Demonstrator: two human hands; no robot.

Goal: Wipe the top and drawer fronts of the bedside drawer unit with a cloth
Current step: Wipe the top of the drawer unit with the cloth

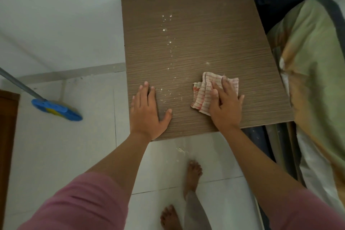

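Observation:
The brown wood-grain top of the bedside drawer unit [196, 39] fills the middle of the view, seen from above. White crumbs [169, 43] trail down its middle. A white cloth with red stripes [202, 92] lies folded on the near right part of the top. My right hand [225, 106] presses flat on the cloth, fingers spread over it. My left hand [147, 110] rests flat on the near left corner of the top, fingers straight, holding nothing. The drawer fronts are hidden below the top.
A bed with a green and orange cover [313, 80] stands close against the unit's right side. A blue broom head [56, 109] with a grey handle lies on the white tiled floor to the left. My bare feet [192, 173] stand before the unit, with crumbs on the floor.

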